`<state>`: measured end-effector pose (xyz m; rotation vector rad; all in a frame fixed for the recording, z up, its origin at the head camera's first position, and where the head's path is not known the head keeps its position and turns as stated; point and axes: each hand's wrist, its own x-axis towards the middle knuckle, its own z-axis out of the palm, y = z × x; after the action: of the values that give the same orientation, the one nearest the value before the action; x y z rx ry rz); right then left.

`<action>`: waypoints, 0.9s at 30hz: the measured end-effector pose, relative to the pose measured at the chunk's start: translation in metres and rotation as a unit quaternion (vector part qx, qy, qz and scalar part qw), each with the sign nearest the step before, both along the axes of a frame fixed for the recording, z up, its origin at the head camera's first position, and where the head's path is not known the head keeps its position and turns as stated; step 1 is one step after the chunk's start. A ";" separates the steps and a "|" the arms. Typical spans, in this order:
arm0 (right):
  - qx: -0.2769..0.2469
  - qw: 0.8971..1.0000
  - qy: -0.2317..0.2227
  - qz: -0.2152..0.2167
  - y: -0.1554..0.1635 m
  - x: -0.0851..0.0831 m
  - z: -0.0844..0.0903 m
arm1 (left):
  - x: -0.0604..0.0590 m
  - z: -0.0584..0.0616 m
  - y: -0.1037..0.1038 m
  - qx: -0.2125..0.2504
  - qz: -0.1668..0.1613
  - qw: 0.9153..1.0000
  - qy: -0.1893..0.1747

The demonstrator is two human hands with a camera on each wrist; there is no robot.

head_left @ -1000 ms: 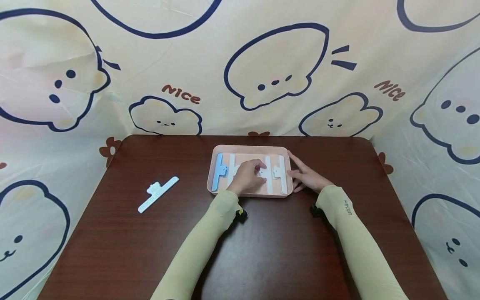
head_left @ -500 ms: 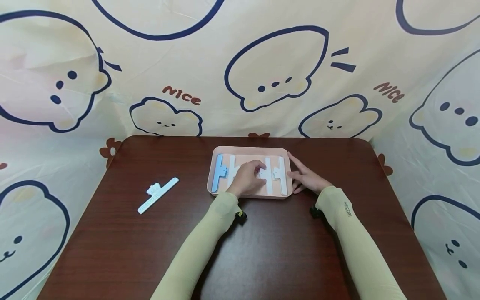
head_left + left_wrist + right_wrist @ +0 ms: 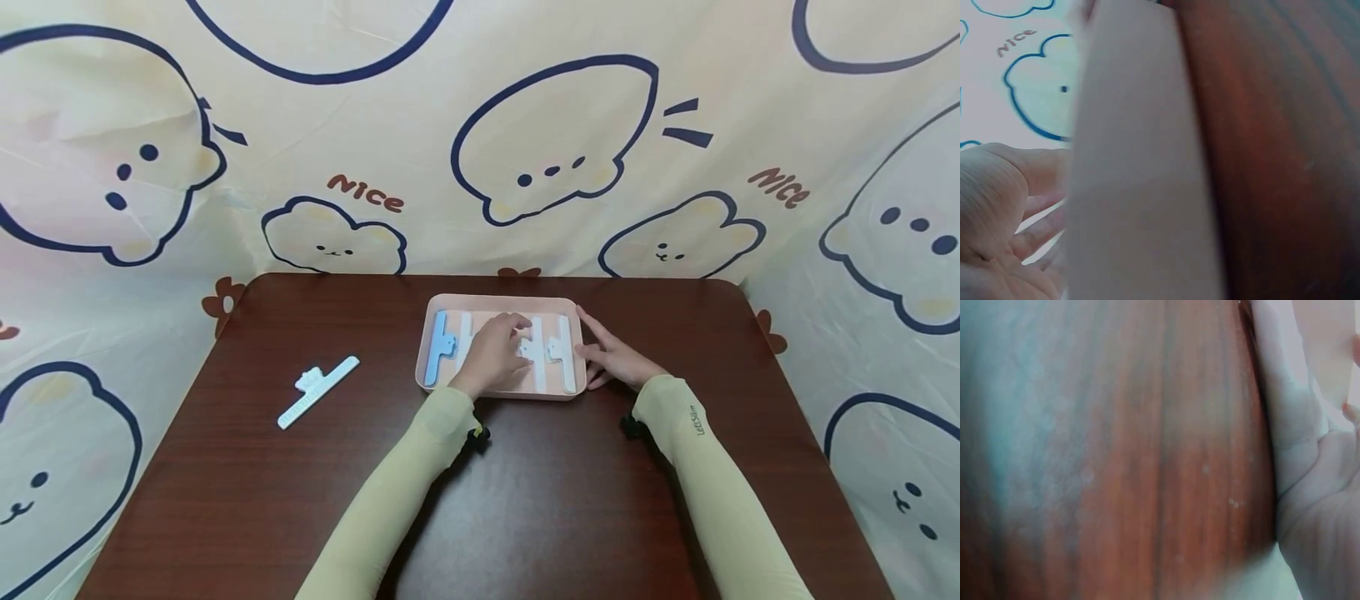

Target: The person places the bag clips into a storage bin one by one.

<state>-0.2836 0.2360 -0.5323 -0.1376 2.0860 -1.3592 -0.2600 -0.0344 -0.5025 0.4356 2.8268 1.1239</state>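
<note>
Risks, largest item down:

Dark brown wooden bench [image 3: 525, 500]: glossy top, so the shallow pink plastic tray [image 3: 501, 302] can slide on it. The right hand [image 3: 611, 354] lies with straight fingers flat against the tray's right wall and holds nothing. If that brace slips off the low rim, I'd expect the tray to skate leftward under any pull.

Tray load: a light blue plastic clip [image 3: 437, 347] sits at the left end, and white plastic clips with bear-shaped tabs [image 3: 558, 350] lie in a tight row, just beside each other. Lifting one likely drags or tips a neighbour.

Left hand [image 3: 491, 354]: inside the tray mid-row, fingers curled over a white clip. Whether it truly pinches it, I cannot tell; the knuckles hide the contact, and the left wrist view shows only the tray wall [image 3: 1141, 187] and blurred fingers [image 3: 1041, 231]. A partial grip on a spring clip could let it snap free and drop.

A separate white plastic clip [image 3: 318, 390] lies well apart on the bench's left side; a wide forearm sweep could knock it off.
</note>
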 end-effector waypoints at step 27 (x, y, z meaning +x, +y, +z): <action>0.000 1.000 0.006 0.004 0.000 -0.001 0.000 | 0.018 0.036 -0.164 -0.043 0.102 0.990 0.087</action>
<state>-0.2849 0.2361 -0.5325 -0.1540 2.0930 -1.3569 -0.2424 -0.1983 -0.4665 0.2534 3.1188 1.0349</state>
